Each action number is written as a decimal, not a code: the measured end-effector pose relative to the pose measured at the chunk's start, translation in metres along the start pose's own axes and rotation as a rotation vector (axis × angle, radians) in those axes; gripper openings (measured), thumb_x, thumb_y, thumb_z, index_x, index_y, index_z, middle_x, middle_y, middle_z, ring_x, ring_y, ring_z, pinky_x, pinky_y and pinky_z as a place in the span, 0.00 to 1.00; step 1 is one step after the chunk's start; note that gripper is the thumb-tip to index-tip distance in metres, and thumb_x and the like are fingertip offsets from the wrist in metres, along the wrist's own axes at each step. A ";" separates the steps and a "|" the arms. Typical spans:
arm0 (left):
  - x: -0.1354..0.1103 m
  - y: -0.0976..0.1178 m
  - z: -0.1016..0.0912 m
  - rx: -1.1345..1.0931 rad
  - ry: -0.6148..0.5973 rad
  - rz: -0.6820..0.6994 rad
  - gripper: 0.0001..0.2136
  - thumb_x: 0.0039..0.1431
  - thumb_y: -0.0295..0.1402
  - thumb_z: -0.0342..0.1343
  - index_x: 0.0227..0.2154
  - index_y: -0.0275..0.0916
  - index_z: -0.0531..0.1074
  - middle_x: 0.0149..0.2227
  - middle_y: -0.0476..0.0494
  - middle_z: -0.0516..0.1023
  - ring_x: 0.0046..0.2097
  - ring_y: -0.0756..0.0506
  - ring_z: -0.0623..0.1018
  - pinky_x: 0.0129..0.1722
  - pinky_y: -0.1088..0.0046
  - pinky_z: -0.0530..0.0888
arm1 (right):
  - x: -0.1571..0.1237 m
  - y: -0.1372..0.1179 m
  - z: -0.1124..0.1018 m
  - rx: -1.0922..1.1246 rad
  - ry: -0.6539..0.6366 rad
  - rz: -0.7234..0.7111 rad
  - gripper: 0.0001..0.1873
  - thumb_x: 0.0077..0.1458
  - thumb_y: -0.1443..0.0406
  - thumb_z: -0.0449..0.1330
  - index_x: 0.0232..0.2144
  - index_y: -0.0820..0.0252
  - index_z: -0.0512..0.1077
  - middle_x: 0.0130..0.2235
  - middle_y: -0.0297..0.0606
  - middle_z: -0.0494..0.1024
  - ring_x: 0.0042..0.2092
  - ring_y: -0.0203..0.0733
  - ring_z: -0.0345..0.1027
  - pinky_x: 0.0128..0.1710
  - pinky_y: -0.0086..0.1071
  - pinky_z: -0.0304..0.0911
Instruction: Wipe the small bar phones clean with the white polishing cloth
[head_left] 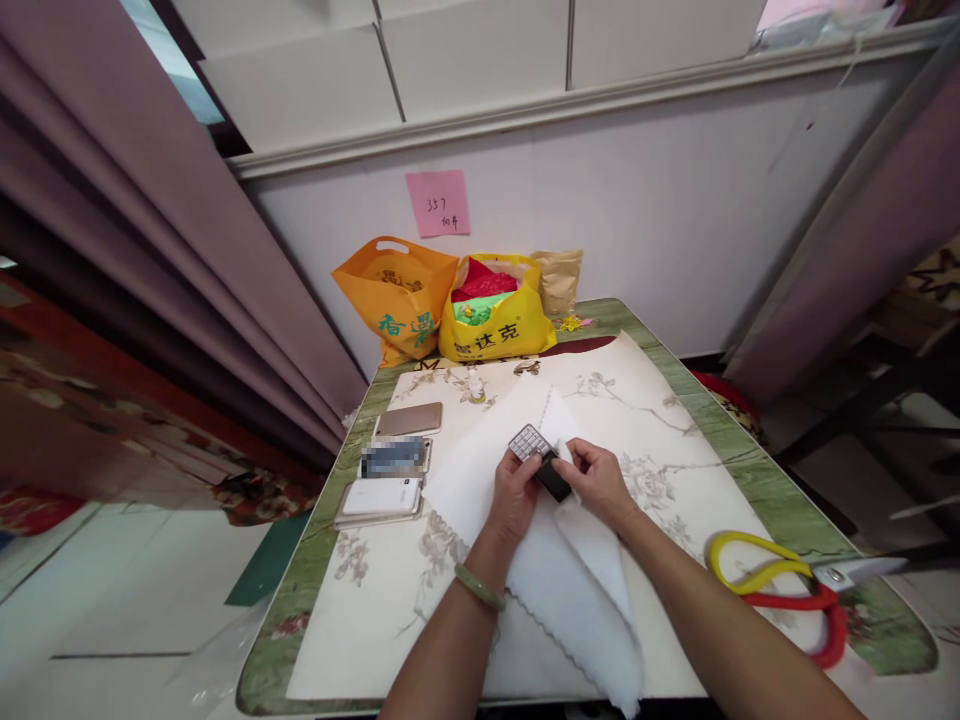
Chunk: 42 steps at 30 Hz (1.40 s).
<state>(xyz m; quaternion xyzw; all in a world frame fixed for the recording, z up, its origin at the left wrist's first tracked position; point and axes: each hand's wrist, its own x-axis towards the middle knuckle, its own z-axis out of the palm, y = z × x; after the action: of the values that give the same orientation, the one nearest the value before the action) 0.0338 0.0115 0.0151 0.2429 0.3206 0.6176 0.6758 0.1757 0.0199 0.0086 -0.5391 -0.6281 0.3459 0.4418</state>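
My left hand [516, 492] is closed around a small flip phone [556, 481], its thumb resting near the hinge. The phone is unfolded, with a pale keypad half toward the far left and a dark half nearer my right hand. At the dark half, my right hand [600, 478] has its fingers pinched on a fold of white cloth [536, 580], touching the phone's edge; the exact grip is partly hidden. The cloth has scalloped edges, lies spread under both hands and droops at the table's front edge.
On the left lie a gold-coloured phone [410, 419], a phone with a blurred screen [394, 457] and a white phone [382, 496]. A small bottle [476, 386], an orange bag [405, 300] and a yellow bag [499, 325] stand behind. Scissors [806, 585] lie at right.
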 end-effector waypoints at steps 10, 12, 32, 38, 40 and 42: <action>0.005 -0.006 -0.004 -0.013 0.186 0.039 0.18 0.47 0.35 0.66 0.42 0.39 0.71 0.41 0.44 0.78 0.39 0.47 0.77 0.39 0.70 0.74 | 0.003 -0.008 -0.013 0.132 0.572 0.007 0.20 0.61 0.51 0.50 0.24 0.58 0.63 0.23 0.29 0.59 0.27 0.35 0.54 0.28 0.28 0.55; 0.006 -0.007 -0.004 0.001 0.189 0.071 0.17 0.48 0.34 0.66 0.42 0.40 0.71 0.41 0.45 0.78 0.40 0.47 0.77 0.40 0.70 0.74 | 0.000 -0.012 -0.015 0.118 0.518 -0.087 0.20 0.62 0.52 0.48 0.29 0.58 0.68 0.28 0.35 0.68 0.32 0.38 0.62 0.33 0.31 0.60; 0.004 -0.002 0.000 -0.077 0.020 -0.032 0.15 0.52 0.35 0.62 0.42 0.36 0.75 0.42 0.41 0.79 0.44 0.43 0.77 0.47 0.67 0.72 | 0.006 -0.001 -0.002 -0.319 0.098 -0.189 0.25 0.50 0.47 0.63 0.45 0.54 0.73 0.41 0.39 0.80 0.42 0.48 0.72 0.45 0.39 0.63; 0.004 -0.002 -0.003 -0.037 0.011 -0.076 0.11 0.52 0.32 0.63 0.39 0.35 0.76 0.39 0.42 0.80 0.38 0.47 0.77 0.42 0.71 0.73 | 0.006 0.001 -0.008 -0.268 0.086 -0.017 0.21 0.62 0.49 0.48 0.31 0.54 0.73 0.22 0.30 0.73 0.25 0.38 0.65 0.28 0.30 0.58; 0.004 -0.003 -0.005 -0.039 0.024 -0.073 0.12 0.51 0.32 0.64 0.39 0.35 0.76 0.39 0.42 0.80 0.38 0.48 0.77 0.43 0.71 0.72 | 0.006 0.000 -0.008 -0.331 0.099 -0.081 0.21 0.63 0.50 0.48 0.32 0.55 0.73 0.25 0.32 0.75 0.28 0.40 0.67 0.32 0.31 0.59; 0.005 -0.003 -0.006 -0.058 0.047 -0.059 0.13 0.50 0.33 0.65 0.38 0.35 0.76 0.39 0.42 0.80 0.39 0.47 0.77 0.45 0.70 0.72 | 0.006 -0.001 -0.009 -0.382 0.083 -0.190 0.19 0.58 0.49 0.54 0.39 0.55 0.73 0.34 0.36 0.79 0.37 0.43 0.71 0.39 0.33 0.61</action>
<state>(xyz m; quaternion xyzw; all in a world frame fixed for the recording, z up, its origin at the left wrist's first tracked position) 0.0322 0.0159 0.0081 0.1991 0.3255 0.6118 0.6929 0.1833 0.0249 0.0133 -0.5652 -0.7115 0.1551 0.3878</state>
